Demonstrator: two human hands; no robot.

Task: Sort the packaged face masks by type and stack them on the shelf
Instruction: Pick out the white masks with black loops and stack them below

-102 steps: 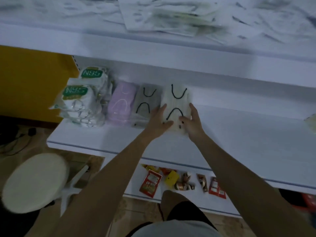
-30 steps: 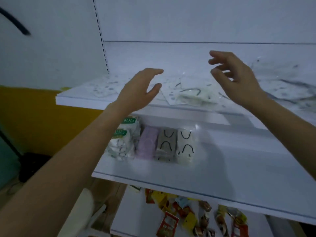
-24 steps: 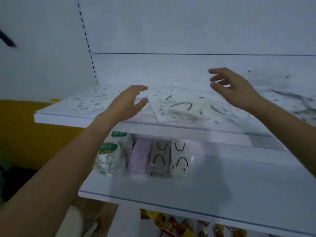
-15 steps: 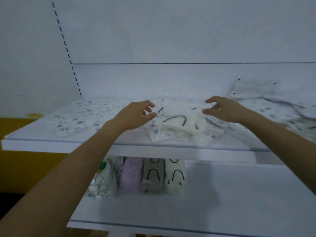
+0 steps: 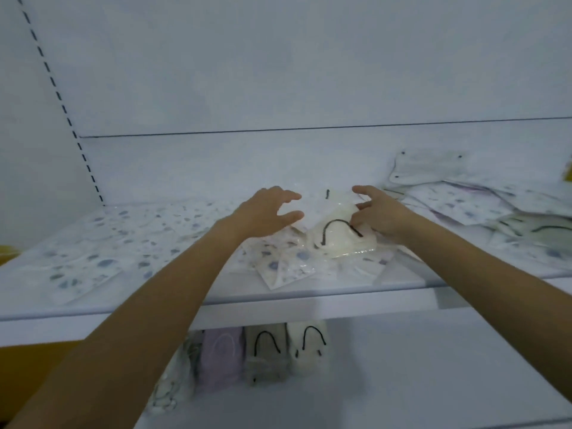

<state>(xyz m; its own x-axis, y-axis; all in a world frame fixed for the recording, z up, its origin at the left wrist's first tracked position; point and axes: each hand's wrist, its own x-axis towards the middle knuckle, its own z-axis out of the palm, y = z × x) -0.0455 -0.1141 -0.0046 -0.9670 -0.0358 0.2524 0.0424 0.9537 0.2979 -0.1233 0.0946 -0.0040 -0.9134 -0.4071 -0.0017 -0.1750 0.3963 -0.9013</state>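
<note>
Your right hand (image 5: 381, 213) has closed in since half a second ago: then it hovered with loose fingers beside the cream mask packet (image 5: 339, 241), and now its fingers curl onto that packet's edge at 2 o'clock and grip it, covering one end of the black ear loop. Your left hand (image 5: 266, 212) has slid nearer too, and sits at 9 o'clock of the packet with fingers spread and relaxed, holding nothing; I cannot tell whether its thumb touches the wrapper.

The packet itself has not left its place. It lies tilted on top of the printed packets (image 5: 288, 267) near the front of the upper shelf (image 5: 278, 308), at the middle of your view. More printed packets spread away toward 9 o'clock and toward 3 o'clock, and a white mask (image 5: 430, 167) leans against the back panel at 2 o'clock.

Some three seconds ago both of your hands were down on the lower shelf (image 5: 433, 366), pressing the cream stack (image 5: 306, 342) at the end of the sorted row. That row has stayed as it was and now shows at 6 o'clock, below the upper shelf's lip: cream stack, grey stack (image 5: 266, 356) and lilac stack (image 5: 220, 357) side by side, with the N95 packs (image 5: 171, 391) mostly hidden behind your left forearm
</note>
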